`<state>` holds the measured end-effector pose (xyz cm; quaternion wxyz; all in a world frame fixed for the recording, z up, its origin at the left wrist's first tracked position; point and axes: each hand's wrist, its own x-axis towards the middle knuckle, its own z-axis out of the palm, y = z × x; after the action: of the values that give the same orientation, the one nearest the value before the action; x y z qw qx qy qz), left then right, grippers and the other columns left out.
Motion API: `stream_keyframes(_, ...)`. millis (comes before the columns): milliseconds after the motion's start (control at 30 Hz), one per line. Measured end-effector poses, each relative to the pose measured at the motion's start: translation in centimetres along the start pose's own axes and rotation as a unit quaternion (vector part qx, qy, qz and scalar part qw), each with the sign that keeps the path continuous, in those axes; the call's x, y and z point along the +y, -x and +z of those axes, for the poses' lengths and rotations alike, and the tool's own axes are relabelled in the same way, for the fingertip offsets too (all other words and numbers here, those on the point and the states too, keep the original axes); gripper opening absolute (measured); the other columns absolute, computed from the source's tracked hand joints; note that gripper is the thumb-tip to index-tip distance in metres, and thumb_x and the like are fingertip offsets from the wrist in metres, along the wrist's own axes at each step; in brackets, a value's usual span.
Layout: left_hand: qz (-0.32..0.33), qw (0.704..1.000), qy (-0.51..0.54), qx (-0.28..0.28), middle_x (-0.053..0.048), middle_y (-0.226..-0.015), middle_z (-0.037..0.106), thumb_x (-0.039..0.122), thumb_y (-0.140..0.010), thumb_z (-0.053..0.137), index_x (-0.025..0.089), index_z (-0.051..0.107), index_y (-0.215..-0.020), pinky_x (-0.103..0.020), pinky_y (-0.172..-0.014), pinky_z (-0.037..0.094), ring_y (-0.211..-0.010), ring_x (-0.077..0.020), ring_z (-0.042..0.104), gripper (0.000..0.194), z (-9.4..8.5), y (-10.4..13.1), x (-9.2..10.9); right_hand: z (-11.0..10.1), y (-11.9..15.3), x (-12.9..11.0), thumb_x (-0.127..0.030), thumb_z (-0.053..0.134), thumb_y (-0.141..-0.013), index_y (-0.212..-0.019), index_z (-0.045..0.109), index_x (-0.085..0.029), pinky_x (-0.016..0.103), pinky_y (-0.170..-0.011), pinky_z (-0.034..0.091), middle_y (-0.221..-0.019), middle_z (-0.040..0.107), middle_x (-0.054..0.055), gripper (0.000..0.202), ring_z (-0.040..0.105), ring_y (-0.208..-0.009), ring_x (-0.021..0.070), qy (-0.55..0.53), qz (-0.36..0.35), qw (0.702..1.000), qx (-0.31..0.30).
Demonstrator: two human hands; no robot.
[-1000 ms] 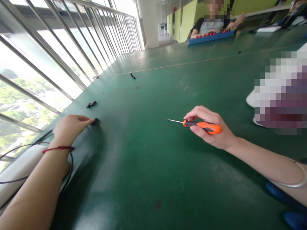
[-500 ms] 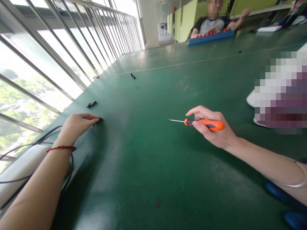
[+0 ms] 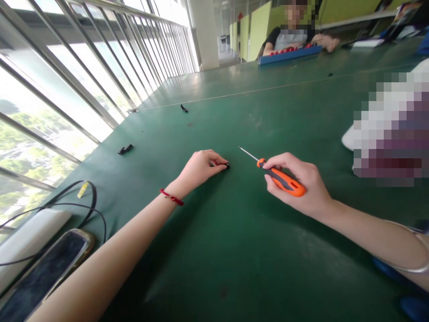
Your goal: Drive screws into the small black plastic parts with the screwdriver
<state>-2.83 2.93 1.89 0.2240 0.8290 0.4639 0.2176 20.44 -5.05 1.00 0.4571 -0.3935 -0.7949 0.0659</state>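
Note:
My left hand [image 3: 204, 169] is over the middle of the green table [image 3: 201, 241], its thumb and fingertips pinched on a small black part [image 3: 227, 165]. To its right, my right hand [image 3: 298, 185] grips an orange and black screwdriver [image 3: 284, 181] by the handle. The screwdriver's thin metal shaft points up and to the left, its tip a little above and right of the black part, not touching it. Another black piece [image 3: 125, 149] lies on the table at the left, and a smaller black piece [image 3: 184, 108] lies farther back.
At the lower left are a white power strip [image 3: 36, 237], cables [image 3: 95, 197] and a phone [image 3: 50, 273]. A metal railing [image 3: 110, 53] borders the left edge. Across the table a person sits behind a blue tray [image 3: 290, 54]. A blurred white object [image 3: 350, 136] is at the right.
My left hand has moved right with the small black part, close to the screwdriver, uncovering the phone. The screwdriver has turned in my right hand, its tip now higher.

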Motion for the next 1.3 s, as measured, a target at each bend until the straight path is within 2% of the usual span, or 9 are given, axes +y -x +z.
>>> stream_keyframes(33,0.016,1.0,0.015,-0.004,-0.005,-0.086,0.07,0.03,-0.074,0.065,0.019,0.074,-0.085,-0.029,-0.073,0.05,-0.074,-0.0161,0.063,0.017,0.9,-0.5,0.6,0.0,0.0,0.0,-0.013,0.058,-0.075,-0.091,0.053,-0.021,0.029,-0.061,0.049,-0.083,0.065,0.003,0.019,0.061,-0.067,0.0154,0.005,-0.005,1.0,0.004)
stream_keyframes(133,0.047,0.998,0.043,0.031,-0.004,-0.091,0.068,0.026,-0.078,0.061,0.018,0.072,-0.087,-0.027,-0.075,0.05,-0.079,-0.0147,0.063,0.016,2.9,-1.1,1.6,-0.1,0.0,0.1,-0.013,0.058,-0.074,-0.093,0.055,-0.021,0.028,-0.06,0.049,-0.082,0.064,0.002,0.021,0.059,-0.065,0.0139,0.011,-0.015,1.0,0.012)
stream_keyframes(267,0.068,0.994,0.067,0.059,-0.005,-0.096,0.068,0.022,-0.079,0.059,0.017,0.07,-0.088,-0.027,-0.082,0.05,-0.087,-0.0149,0.062,0.014,4.0,-0.7,1.8,-0.1,0.1,0.1,-0.017,0.059,-0.076,-0.09,0.055,-0.021,0.028,-0.058,0.049,-0.078,0.064,0.002,0.015,0.059,-0.063,0.014,0.001,-0.026,0.999,0.031)
stream_keyframes(467,0.04,0.994,0.022,0.1,-0.001,-0.09,0.069,0.021,-0.079,0.058,0.018,0.067,-0.088,-0.028,-0.077,0.05,-0.082,-0.0148,0.063,0.013,3.9,-0.2,2.1,-0.8,0.0,-0.5,-0.013,0.058,-0.074,-0.08,0.055,-0.021,0.028,-0.053,0.047,-0.067,0.06,0.0,0.01,0.055,-0.059,0.0129,0.001,-0.124,0.989,0.082)
stream_keyframes(567,0.048,0.993,0.001,0.11,-0.002,-0.088,0.068,0.018,-0.078,0.058,0.018,0.067,-0.086,-0.027,-0.073,0.05,-0.079,-0.014,0.062,0.012,4.0,-0.2,2.2,-0.9,-0.1,-0.8,-0.011,0.057,-0.074,-0.079,0.054,-0.02,0.029,-0.054,0.046,-0.064,0.059,-0.001,0.01,0.054,-0.056,0.0118,-0.001,-0.144,0.987,0.078)
stream_keyframes(967,0.072,0.993,0.003,0.094,-0.001,-0.089,0.069,0.018,-0.08,0.057,0.018,0.068,-0.089,-0.026,-0.075,0.05,-0.08,-0.0137,0.063,0.015,3.9,-0.1,2.3,-0.7,-0.3,-0.4,-0.012,0.057,-0.076,-0.085,0.054,-0.022,0.031,-0.054,0.048,-0.069,0.061,0.001,0.014,0.057,-0.058,0.014,0.005,-0.11,0.992,0.064)
stream_keyframes(1300,0.051,0.995,0.01,0.089,-0.001,-0.09,0.07,0.019,-0.08,0.057,0.018,0.069,-0.09,-0.027,-0.076,0.051,-0.082,-0.0146,0.064,0.016,3.8,-0.1,2.4,-0.7,-0.5,-0.3,-0.012,0.057,-0.075,-0.083,0.054,-0.023,0.031,-0.053,0.047,-0.069,0.061,0.0,0.014,0.056,-0.058,0.0137,0.001,-0.103,0.993,0.061)
